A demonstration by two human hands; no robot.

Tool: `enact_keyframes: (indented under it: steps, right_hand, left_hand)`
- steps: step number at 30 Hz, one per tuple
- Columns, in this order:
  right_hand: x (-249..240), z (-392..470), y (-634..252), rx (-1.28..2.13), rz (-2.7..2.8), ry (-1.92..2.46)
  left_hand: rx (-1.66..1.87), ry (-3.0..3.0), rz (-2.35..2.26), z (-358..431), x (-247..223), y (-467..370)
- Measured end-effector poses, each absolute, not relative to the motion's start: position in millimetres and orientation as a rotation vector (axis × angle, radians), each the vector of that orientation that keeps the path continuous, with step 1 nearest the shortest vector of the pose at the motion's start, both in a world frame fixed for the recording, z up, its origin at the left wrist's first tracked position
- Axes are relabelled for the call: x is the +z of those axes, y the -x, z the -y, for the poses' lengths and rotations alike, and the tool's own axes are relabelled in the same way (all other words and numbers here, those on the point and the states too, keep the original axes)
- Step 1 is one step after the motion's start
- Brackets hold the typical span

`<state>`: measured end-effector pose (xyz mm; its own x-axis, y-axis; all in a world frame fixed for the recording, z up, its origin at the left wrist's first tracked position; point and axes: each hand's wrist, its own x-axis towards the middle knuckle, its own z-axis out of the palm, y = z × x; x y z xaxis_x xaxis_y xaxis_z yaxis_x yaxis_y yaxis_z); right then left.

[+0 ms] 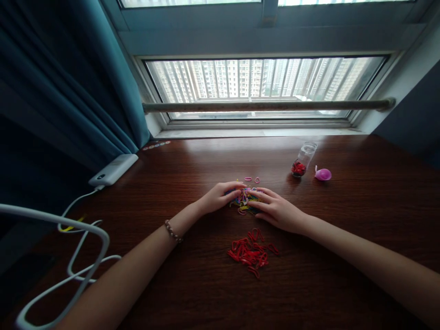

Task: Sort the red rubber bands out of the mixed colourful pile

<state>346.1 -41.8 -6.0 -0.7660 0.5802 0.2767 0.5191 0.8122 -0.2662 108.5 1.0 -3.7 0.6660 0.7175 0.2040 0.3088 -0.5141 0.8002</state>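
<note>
A pile of mixed-colour small rubber bands [244, 198] lies mid-table, partly covered by both my hands. My left hand [222, 196] rests on its left side, fingers stretched out and slightly curved over the bands. From the right, my right hand [277, 208] lies on the same pile with its fingers spread. Closer to me is a separate heap of red rubber bands [250, 253]. Two pink loops [248, 179] sit just beyond the mixed pile. A clear bottle [307, 153], holding red bands at its bottom, stands at the back right, beside a pink cap [323, 174].
On the left, a white power bank [115, 169] lies by the blue curtain [113, 91], its white cable [103, 238] looping near my left forearm. A rail [268, 106] crosses the window behind the brown table [192, 160].
</note>
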Motion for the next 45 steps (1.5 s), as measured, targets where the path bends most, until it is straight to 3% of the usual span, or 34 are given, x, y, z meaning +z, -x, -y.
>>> enact_keyframes:
  steps: [9,16,24,31,38,45]
  right_hand:
    - [-18.4,23.6,-369.7,0.479,2.285,0.991]
    - [-0.3,-15.7,-342.7,1.005,1.602,1.044]
    - [5.1,-17.1,-334.8,1.272,1.337,0.876]
    - [7.2,5.4,-363.6,0.942,1.702,1.161]
    - [-3.1,44.6,-387.1,0.249,2.105,1.597]
    - [-9.8,50.3,-381.8,0.366,2.155,1.562]
  left_hand:
    - [0.774,-2.275,-0.908,14.0,-15.6,-96.7]
    - [1.058,-1.63,-1.092,-7.4,-2.1,-113.5]
    - [1.04,-1.223,-0.753,-14.9,7.6,-110.7]
    - [1.065,-1.197,-0.928,-8.9,-4.8,-95.9]
    - [1.15,-1.404,-1.234,13.5,-14.0,-73.9]
    - [0.969,-1.826,-1.632,22.0,-17.9,-58.5]
